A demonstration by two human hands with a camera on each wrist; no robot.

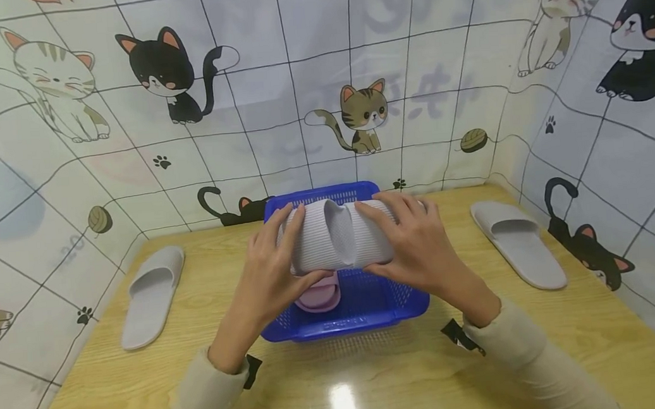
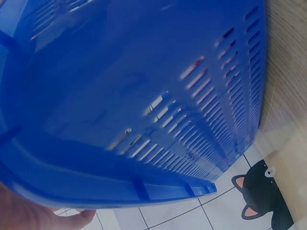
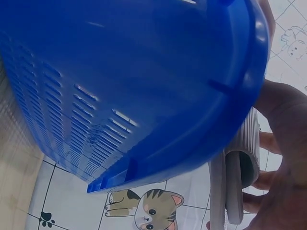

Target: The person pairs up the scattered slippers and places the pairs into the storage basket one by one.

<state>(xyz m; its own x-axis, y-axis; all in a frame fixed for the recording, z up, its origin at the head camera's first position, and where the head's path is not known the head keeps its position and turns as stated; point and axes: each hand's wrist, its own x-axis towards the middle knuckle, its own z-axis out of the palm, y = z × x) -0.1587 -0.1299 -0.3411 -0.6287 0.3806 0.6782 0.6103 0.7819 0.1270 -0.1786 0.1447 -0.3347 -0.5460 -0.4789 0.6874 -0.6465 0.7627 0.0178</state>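
Both hands hold a pair of light grey ribbed slippers (image 1: 313, 240) above a blue plastic basket (image 1: 347, 325) in the head view. The left hand (image 1: 264, 272) grips the left end, fingers over the top and thumb below. At the other end the right hand (image 1: 421, 245) grips in the same way. In the right wrist view, the slippers (image 3: 247, 139) show partly past the basket rim, with the fingers behind them. Only part of the left hand (image 2: 43, 215) appears in its wrist view; the basket hides the rest. Below the held pair, a pink slipper (image 1: 319, 299) lies inside the basket.
A single grey slipper (image 1: 154, 296) lies on the wooden table at the left, and another grey slipper (image 1: 518, 242) at the right. Behind the table stands a wall covering (image 1: 264, 120) with cat drawings and grid lines, which continues along both sides.
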